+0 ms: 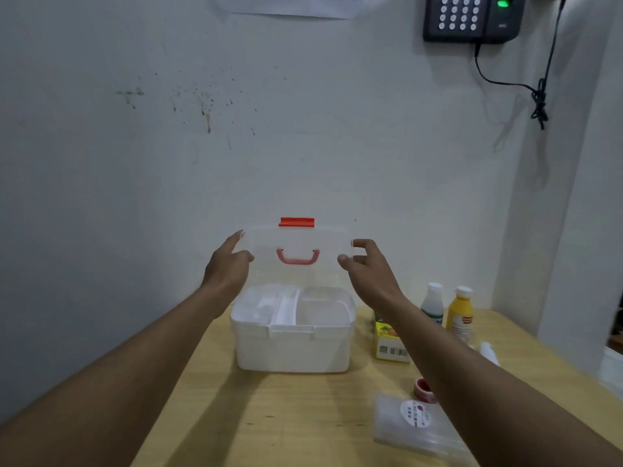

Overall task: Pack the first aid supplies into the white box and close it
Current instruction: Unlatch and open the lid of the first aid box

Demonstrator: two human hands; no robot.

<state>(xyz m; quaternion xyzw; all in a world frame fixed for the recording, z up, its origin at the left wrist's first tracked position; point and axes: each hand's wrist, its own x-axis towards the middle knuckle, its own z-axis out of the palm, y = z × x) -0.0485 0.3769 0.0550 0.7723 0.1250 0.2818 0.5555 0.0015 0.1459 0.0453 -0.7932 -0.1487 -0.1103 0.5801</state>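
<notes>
The left hand (229, 264) pinches the left edge of the clear plastic lid (296, 244), thumb in front, fingers behind. The lid stands raised above the white rectangular plastic box (293, 345) on the wooden tabletop (269, 426). The right hand (365, 267) pinches the lid's right edge likewise. Packing appears not yet begun: the green-and-yellow carton (389, 342), white bottle (433, 301), yellow bottle (460, 311) and clear packet (414, 423) lie outside, right of the box.

Wooden table (296, 419) with white box (293, 348), carton (387, 342), two bottles (460, 315), plastic packet (414, 423).
</notes>
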